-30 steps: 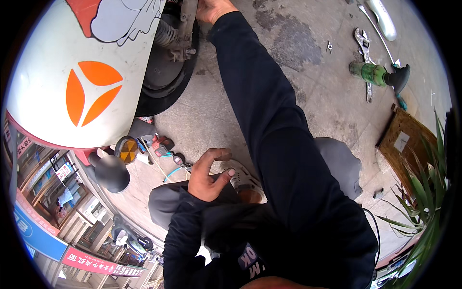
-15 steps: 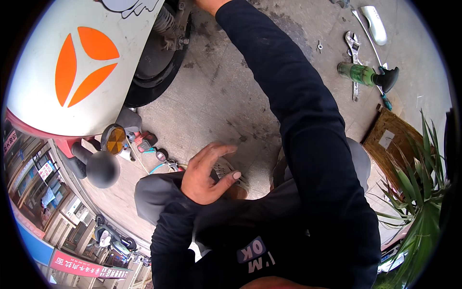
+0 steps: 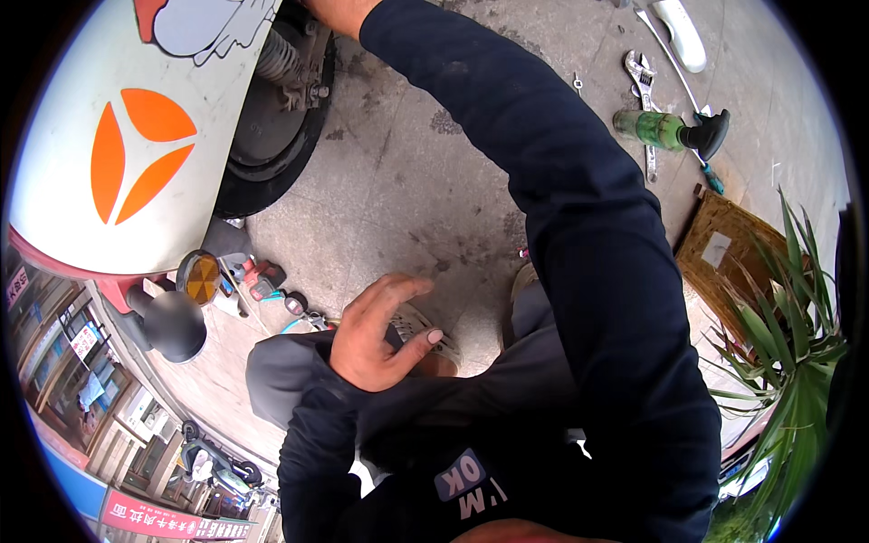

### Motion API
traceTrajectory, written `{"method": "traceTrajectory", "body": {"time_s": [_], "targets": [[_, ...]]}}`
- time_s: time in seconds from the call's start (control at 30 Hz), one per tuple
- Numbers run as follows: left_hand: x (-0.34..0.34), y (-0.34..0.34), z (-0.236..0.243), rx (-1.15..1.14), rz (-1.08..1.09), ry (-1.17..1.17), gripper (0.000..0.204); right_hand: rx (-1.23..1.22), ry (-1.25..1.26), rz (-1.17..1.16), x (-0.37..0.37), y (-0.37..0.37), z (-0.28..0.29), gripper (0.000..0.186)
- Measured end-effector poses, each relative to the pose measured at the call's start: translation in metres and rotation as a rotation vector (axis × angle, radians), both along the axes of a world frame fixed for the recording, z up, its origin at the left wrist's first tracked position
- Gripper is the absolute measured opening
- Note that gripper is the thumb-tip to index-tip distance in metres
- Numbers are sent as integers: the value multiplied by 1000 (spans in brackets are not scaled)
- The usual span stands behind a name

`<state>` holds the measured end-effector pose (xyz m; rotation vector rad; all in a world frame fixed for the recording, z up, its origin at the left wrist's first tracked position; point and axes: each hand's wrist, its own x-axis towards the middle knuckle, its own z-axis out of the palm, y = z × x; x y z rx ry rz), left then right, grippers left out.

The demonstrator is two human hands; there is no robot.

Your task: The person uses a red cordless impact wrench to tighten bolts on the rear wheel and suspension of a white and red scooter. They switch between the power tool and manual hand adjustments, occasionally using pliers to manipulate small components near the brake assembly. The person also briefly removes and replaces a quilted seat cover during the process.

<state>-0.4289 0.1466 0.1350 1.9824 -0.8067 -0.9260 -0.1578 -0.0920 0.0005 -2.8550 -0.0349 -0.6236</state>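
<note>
My left hand (image 3: 376, 333) hovers over my left knee and shoe, thumb and fingers apart, with nothing in it. My right arm reaches far forward to the top edge. Only the back part of my right hand (image 3: 342, 13) shows there, close to the vehicle's wheel; its fingers are out of view, so what they touch is hidden. To the left stands a vehicle with a white side panel (image 3: 68, 163) bearing an orange emblem. Beside the panel are a black tyre (image 3: 303, 154) and a coil-spring shock absorber (image 3: 279, 61).
At right lie an adjustable wrench (image 3: 641, 72), a green spray bottle (image 3: 659, 129), a long screwdriver (image 3: 711, 176) and a silver cover (image 3: 681, 36). A brown board (image 3: 724, 240) and a spiky plant (image 3: 787, 353) are nearby. A red power tool (image 3: 262, 279) sits left of my knee.
The view has turned a little, so the vehicle and tools sit further left. My right hand has moved left, slightly nearer the wheel. My left hand keeps its pose.
</note>
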Motion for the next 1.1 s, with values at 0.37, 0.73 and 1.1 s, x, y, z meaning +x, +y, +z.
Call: {"method": "traceTrajectory", "body": {"time_s": [0.37, 0.73, 1.1], "targets": [[-6, 5, 3, 0, -5, -19, 51, 152, 72, 140, -11, -47, 11, 31], [-10, 7, 0, 57, 39, -103, 48, -161, 239, -85, 17, -15, 15, 25], [-23, 14, 35, 18, 71, -159, 51, -241, 197, -51, 10, -30, -17, 17]]}}
